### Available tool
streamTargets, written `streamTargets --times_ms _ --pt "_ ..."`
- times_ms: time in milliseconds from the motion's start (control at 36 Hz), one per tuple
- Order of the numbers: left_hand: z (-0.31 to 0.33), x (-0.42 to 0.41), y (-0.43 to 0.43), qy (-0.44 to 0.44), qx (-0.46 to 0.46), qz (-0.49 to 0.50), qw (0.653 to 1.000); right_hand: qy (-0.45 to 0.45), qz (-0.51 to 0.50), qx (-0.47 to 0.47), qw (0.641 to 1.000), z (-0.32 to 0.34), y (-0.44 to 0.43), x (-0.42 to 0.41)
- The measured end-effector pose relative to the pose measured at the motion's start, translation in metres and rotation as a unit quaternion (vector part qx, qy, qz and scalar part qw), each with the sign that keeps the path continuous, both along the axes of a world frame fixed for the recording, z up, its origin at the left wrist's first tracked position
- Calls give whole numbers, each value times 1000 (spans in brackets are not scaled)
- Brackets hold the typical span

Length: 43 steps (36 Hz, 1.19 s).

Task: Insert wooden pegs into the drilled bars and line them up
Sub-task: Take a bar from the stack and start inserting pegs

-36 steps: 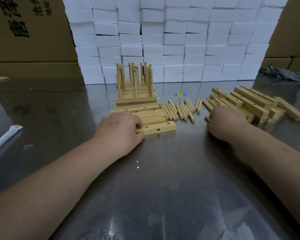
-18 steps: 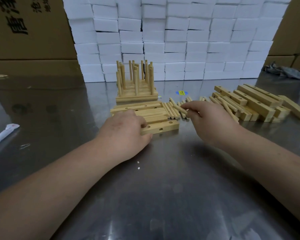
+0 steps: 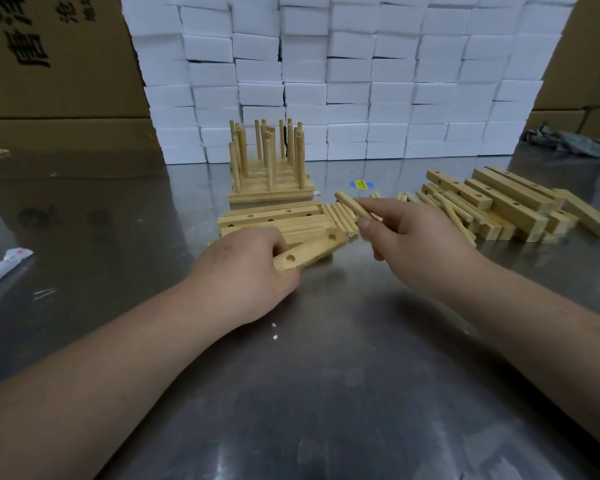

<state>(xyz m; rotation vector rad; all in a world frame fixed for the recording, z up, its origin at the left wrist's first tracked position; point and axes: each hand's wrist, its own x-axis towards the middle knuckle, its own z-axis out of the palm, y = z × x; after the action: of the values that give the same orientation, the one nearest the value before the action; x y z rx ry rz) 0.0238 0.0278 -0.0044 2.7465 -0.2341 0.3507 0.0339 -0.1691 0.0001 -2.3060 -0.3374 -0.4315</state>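
Drilled bar (image 3: 310,251) gripped by left hand (image 3: 245,273), peg (image 3: 351,206) pinched by right hand (image 3: 421,242) — steel table (image 3: 326,393), white block wall (image 3: 361,81) behind.

Pale tan pegs (image 3: 340,216), white foam blocks (image 3: 361,81)

We find open tabletop (image 3: 326,393) near us and leftward. Ahead, upright pegged bars (image 3: 269,168) block the middle; loose pegs (image 3: 340,216) and a pile of bars (image 3: 499,206) crowd the right; white blocks (image 3: 361,81) wall the back.
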Motion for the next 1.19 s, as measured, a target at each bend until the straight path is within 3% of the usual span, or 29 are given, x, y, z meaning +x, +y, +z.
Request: streamTargets --times_ms 111,278,417,528,667,833,1056,1194 --pt "2 1 1 -21 -22 9 999 -5 -16 -7 1000 4 -1 -2" --pt "7 0 1 34 -59 14 998 6 7 -27 1000 5 4 -8" --pt "4 -4 -1 80 -150 -35 985 -5 3 -16 1000 3 5 -8" --pt "3 -5 -1 124 -238 -107 957 -21 -3 -8 1000 2 4 -7" --pt "6 -7 -4 175 -383 -146 895 -28 1 13 1000 2 2 -8" --pt "9 -6 -2 204 -454 -154 854 -15 1 -7 1000 3 3 -8" --pt "3 -4 -4 167 -438 -163 868 1 23 1 1000 3 6 -11" --pt "3 -4 -6 182 -501 -143 834 -8 23 -31 999 4 8 -14"
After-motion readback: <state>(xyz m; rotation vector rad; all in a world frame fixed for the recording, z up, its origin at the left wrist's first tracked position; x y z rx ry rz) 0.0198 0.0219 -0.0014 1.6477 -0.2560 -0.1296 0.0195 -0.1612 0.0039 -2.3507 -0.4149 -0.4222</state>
